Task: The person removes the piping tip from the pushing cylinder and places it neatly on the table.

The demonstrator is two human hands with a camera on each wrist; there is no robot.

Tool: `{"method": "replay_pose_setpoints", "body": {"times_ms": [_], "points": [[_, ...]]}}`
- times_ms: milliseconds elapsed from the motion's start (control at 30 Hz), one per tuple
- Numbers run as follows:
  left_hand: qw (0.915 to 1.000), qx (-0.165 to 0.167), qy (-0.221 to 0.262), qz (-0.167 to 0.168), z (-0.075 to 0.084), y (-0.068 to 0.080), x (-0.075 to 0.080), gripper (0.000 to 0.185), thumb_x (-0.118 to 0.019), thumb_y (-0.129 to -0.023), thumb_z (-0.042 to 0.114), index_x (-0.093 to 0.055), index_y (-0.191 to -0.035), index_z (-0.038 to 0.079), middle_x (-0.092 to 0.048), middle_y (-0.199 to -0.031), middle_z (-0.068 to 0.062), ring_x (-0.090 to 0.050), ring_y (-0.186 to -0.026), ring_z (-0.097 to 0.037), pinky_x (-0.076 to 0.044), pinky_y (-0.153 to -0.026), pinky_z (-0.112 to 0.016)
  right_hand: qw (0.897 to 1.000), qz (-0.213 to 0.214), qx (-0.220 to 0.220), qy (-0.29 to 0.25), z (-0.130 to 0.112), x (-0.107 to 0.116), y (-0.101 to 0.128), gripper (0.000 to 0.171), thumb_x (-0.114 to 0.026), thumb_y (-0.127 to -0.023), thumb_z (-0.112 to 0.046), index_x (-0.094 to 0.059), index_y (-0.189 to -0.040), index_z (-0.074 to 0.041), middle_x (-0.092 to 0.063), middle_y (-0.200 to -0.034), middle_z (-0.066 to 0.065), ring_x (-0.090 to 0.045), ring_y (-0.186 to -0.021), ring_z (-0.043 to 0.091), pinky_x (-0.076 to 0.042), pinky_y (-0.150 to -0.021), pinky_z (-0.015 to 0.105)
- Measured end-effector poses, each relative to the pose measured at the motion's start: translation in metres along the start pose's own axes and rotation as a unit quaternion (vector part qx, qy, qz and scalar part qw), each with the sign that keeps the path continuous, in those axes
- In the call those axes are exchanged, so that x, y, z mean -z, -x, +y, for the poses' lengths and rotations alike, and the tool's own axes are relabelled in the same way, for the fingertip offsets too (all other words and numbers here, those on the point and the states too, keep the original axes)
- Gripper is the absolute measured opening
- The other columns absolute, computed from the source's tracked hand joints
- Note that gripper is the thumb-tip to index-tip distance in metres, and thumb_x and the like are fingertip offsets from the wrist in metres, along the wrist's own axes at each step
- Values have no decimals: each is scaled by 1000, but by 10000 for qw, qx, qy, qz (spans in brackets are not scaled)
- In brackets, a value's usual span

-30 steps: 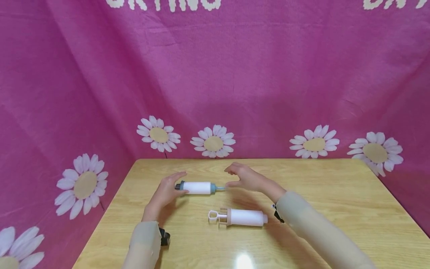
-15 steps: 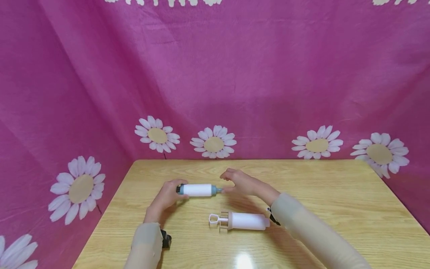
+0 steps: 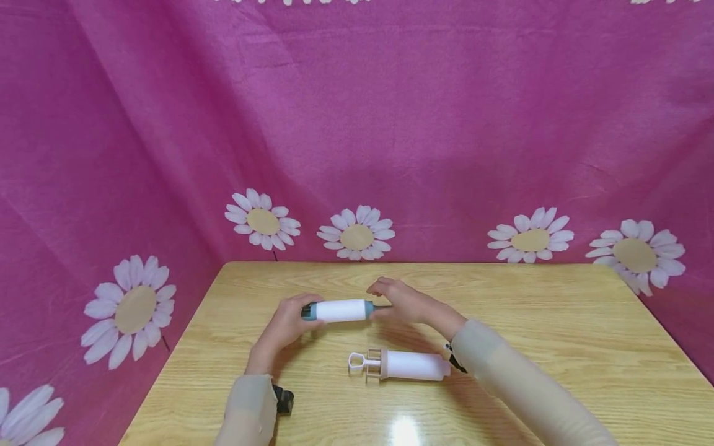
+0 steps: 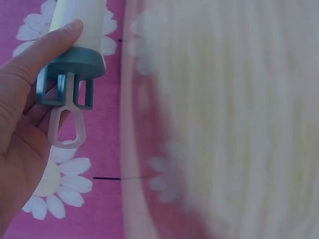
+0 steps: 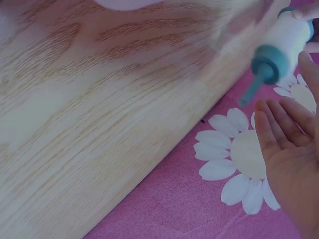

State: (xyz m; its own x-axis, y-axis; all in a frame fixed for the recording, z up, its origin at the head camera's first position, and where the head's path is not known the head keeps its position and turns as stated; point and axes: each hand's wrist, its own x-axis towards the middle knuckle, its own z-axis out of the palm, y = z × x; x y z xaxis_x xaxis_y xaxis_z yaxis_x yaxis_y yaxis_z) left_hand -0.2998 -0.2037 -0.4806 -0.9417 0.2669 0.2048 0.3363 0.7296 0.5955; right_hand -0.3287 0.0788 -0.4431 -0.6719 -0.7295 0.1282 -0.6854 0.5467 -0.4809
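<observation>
A large plastic syringe with a white barrel and teal ends is gripped by my left hand at its handle end. In the left wrist view the thumb presses the barrel just above the teal collar, with fingers behind it; a pale loop handle hangs free below. My right hand is beside the teal nozzle. Its fingers are extended and loosely bent in the right wrist view, apart from the nozzle. A second syringe, white with a beige collar, lies nearer on the table.
The wooden table carries the second syringe in front of my forearms. A pink cloth with white daisies hangs behind the table and at its sides. Black wrist cameras sit at both cuffs.
My left hand has closed around the syringe's end and shifted it slightly to the right, its nozzle end now tipped a little up in the head view. My right hand moved slightly left, then stayed near the nozzle.
</observation>
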Motion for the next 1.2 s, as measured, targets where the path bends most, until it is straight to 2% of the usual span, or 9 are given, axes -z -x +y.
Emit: {"method": "replay_pose_setpoints", "body": {"times_ms": [267, 400, 633, 733, 867, 1000, 1100, 1200], "points": [[9997, -65, 147, 164, 12, 3, 9, 43, -83, -77, 15, -69, -118, 10, -69, -122, -10, -65, -107, -25, -55, -94, -46, 9997, 245, 4, 69, -4, 6, 5, 51, -72, -89, -27, -58, -126, 5, -62, -120, 20, -64, -106, 30, -56, -91, 40], [9991, -263, 164, 285, 16, 5, 14, 43, -83, -77, 17, -69, -118, 12, -69, -122, -9, -66, -108, -25, -56, -93, -45, 9991, 417, -24, -76, -5, 9, 7, 50, -73, -88, -28, -60, -124, 5, -64, -118, 17, -64, -107, 29, -56, -93, 40], [9965, -603, 50, 576, 27, 9, 24, 42, -85, -75, 19, -71, -114, 12, -70, -120, -9, -67, -105, -25, -58, -89, -45, 9971, 733, 177, -113, -7, 11, 11, 41, -73, -88, -25, -64, -119, 0, -68, -109, 10, -66, -98, 21, -58, -88, 32], [9948, -772, 44, 661, 34, 11, 28, 42, -86, -74, 18, -71, -113, 12, -71, -117, -9, -67, -102, -25, -58, -87, -46, 9961, 836, 201, -188, -9, 13, 16, 38, -72, -88, -25, -65, -117, -2, -69, -108, 8, -67, -98, 19, -59, -86, 32], [9924, -971, -51, 749, 42, 15, 35, 43, -87, -72, 18, -71, -111, 12, -72, -113, -7, -67, -97, -23, -59, -84, -45, 9942, 961, 252, -424, -13, 14, 22, 35, -72, -88, -24, -65, -116, -4, -69, -108, 7, -67, -98, 18, -60, -86, 35], [9917, -1045, -24, 749, 51, 21, 41, 44, -88, -70, 18, -71, -111, 13, -72, -114, -6, -67, -100, -22, -59, -86, -44, 9903, 1179, 332, -655, -20, 15, 31, 34, -73, -88, -22, -65, -116, -5, -69, -107, 6, -68, -98, 18, -60, -87, 34], [9905, -1167, 11, 729, 58, 26, 45, 46, -88, -70, 17, -71, -112, 12, -71, -116, -6, -67, -102, -23, -60, -86, -45, 9863, 1396, 282, -832, -28, 15, 40, 35, -74, -87, -21, -66, -118, -7, -70, -106, 3, -69, -99, 17, -59, -88, 32], [9894, -1256, 9, 724, 64, 33, 48, 46, -88, -71, 18, -70, -112, 12, -71, -115, -6, -67, -101, -23, -60, -84, -43, 9811, 1599, 211, -1069, -36, 13, 48, 35, -74, -87, -20, -66, -119, -8, -70, -105, 3, -69, -98, 18, -59, -87, 36]]}}
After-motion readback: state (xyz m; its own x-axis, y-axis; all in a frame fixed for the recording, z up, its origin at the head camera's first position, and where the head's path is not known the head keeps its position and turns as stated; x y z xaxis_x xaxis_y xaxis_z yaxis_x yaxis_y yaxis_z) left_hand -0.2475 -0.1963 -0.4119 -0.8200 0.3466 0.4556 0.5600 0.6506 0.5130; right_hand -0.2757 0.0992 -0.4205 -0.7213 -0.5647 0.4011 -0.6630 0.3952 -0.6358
